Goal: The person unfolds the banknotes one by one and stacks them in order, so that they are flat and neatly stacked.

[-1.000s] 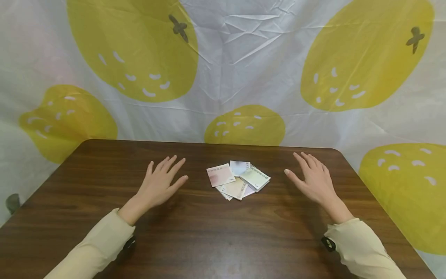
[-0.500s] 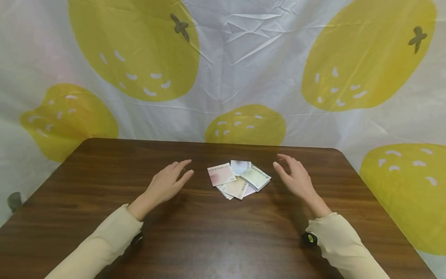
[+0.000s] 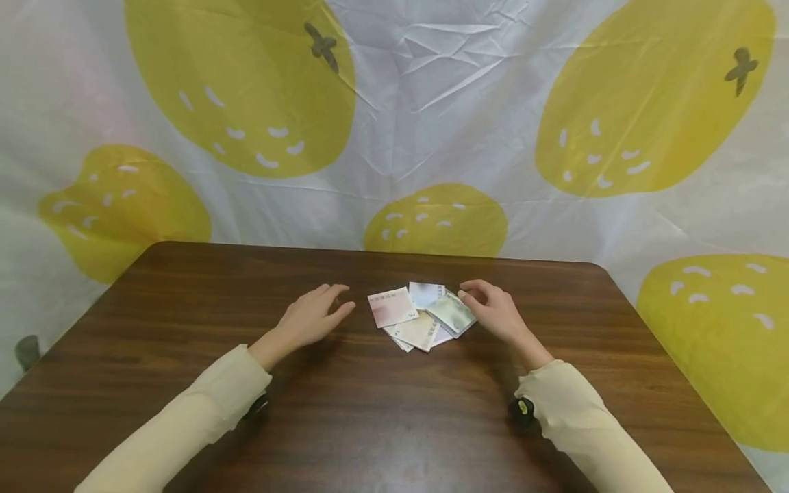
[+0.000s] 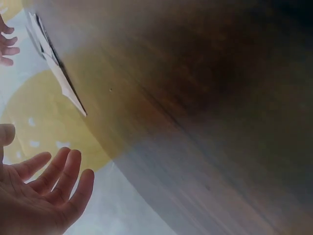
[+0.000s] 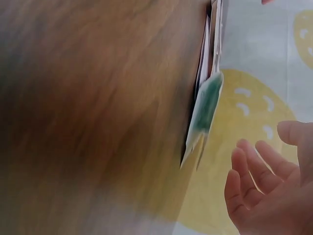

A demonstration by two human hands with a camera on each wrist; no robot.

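A loose pile of folded banknotes lies on the brown wooden table [image 3: 394, 411]. A pink banknote [image 3: 392, 307] is at its left, a pale blue banknote [image 3: 424, 294] at the back, a green banknote [image 3: 451, 315] at the right and a yellowish banknote [image 3: 416, 332] in front. My right hand [image 3: 498, 315], fingers loosely bent, overlaps the green banknote's right corner in the head view; in the right wrist view a gap shows between the fingers and the notes. Left of the pile, my left hand [image 3: 306, 319] holds nothing, its fingers relaxed and apart from the pink banknote.
A white cloth [image 3: 456, 123] printed with big yellow lemons hangs right behind the table's far edge. Beyond the table's left edge sits a small grey object [image 3: 27, 352]. Black bands show at both cuffs.
Both hands have moved inward toward the banknotes, the right one farther, and their fingers have bent a little more. The banknotes lie as before.
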